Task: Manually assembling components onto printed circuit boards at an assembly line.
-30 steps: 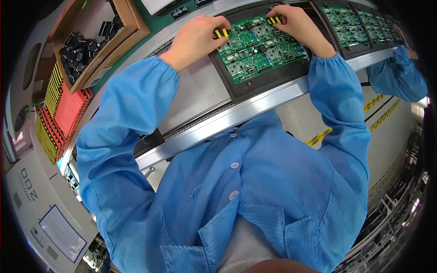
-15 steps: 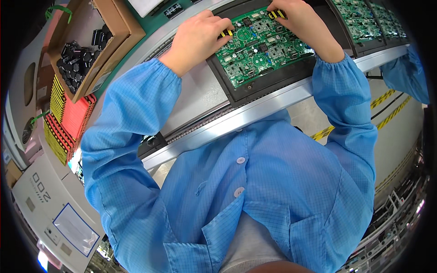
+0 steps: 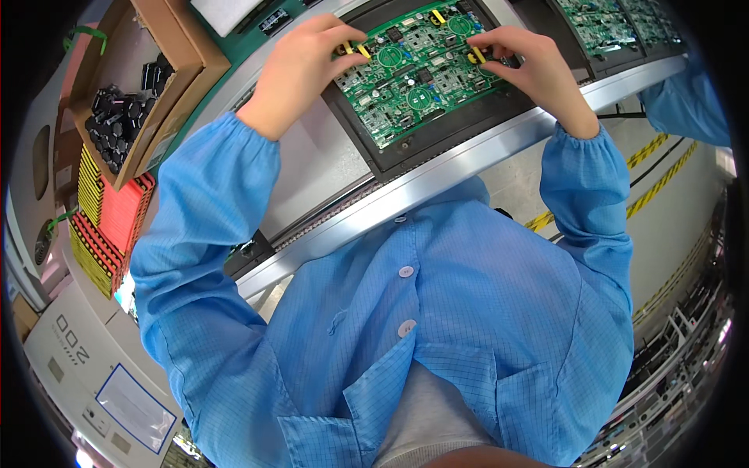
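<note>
The green circuit board point(image 3: 417, 74) lies in a black carrier point(image 3: 460, 129) at 12 o'clock: stiff, light, fragile, probably best held by its edges. The left hand point(image 3: 300, 70) pinches a small yellow part point(image 3: 360, 51) at its 9 o'clock edge; the right hand point(image 3: 530, 66) pinches another yellow part point(image 3: 477, 54) at 2 o'clock. A box of black components point(image 3: 117, 125) sits on the desk at 9 o'clock.

You are in a factory where electronics get put together. In front of you a long metal conveyor line point(image 3: 437, 183) carries green circuit boards point(image 3: 421, 70) in black trays point(image 3: 456, 129), one after another. You wear a blue work coat point(image 3: 437, 327). Beside you sits a cardboard box point(image 3: 168, 74) full of small black parts point(image 3: 117, 125). Yellow and black stripes point(image 3: 647, 191) mark the floor.
</note>
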`<state>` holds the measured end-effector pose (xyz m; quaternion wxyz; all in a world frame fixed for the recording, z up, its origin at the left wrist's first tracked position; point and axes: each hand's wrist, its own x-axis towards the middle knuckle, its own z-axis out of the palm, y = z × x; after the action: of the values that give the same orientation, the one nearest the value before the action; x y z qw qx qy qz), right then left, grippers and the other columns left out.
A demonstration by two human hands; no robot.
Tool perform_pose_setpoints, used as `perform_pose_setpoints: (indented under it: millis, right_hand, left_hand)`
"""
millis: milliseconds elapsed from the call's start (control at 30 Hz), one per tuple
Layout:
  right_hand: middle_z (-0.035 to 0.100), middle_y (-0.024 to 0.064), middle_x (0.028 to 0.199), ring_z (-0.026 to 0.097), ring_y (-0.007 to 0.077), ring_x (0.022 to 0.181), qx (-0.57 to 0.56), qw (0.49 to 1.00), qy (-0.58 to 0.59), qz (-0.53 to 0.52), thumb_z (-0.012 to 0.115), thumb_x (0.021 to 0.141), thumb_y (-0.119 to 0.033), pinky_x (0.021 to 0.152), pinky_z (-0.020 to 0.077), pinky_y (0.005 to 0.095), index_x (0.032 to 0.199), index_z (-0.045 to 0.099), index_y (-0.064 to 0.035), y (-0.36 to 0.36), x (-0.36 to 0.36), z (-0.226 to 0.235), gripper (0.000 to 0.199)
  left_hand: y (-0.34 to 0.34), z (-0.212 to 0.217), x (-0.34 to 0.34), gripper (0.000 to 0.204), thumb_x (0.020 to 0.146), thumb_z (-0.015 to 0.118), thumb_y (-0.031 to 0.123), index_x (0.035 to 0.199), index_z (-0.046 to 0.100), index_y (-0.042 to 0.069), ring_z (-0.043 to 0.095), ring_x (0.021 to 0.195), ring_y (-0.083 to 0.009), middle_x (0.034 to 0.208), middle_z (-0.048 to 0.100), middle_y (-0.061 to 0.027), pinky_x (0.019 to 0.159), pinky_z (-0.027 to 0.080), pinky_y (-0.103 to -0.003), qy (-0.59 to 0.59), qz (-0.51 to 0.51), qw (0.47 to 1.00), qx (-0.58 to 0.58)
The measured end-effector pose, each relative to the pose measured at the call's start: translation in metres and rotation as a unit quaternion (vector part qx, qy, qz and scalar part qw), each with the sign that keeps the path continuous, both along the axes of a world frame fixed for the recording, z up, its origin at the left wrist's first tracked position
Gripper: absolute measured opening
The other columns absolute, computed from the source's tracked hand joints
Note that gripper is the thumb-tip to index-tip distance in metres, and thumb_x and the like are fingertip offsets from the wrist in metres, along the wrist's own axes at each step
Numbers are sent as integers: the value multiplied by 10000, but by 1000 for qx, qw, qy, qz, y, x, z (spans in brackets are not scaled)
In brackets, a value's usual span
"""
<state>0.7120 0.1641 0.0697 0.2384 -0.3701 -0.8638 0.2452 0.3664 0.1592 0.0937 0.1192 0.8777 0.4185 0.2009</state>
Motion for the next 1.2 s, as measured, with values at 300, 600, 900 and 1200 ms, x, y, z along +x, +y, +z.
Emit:
perform_pose_setpoints:
  millis: [300,600,900,1200]
  right_hand:
    - [662,81,954,655,266,885,117,993,-26,-3,782,820,-46,748,531,365,1091,708,-81,-1,-9,-10,283]
    - [659,111,939,646,310,869,107,991,-78,4,742,834,-105,779,531,379,964,691,-40,-9,-21,31,153]
    - [676,101,878,663,306,835,102,994,14,-47,725,875,-156,752,530,396,946,715,-63,-9,-13,51,117]
    - [658,75,951,622,226,811,137,989,56,5,729,878,-41,736,509,329,1067,700,-40,2,-28,61,191]
  left_hand:
    - [-36,19,22,196,769,827,89,942,743,53,664,715,-184,858,651,-72,656,550,-320,-88,-18,978,-189]
    - [-44,1,31,215,828,723,0,1037,713,46,696,833,-269,955,679,-113,746,575,-360,-30,-50,980,-192]
    - [-39,1,31,190,855,732,151,1041,718,112,685,936,-297,1018,706,-57,802,559,-421,70,-56,987,-134]
    - [-37,8,31,149,840,687,163,985,690,131,684,954,-273,952,689,-41,768,574,-415,107,-114,987,-36]
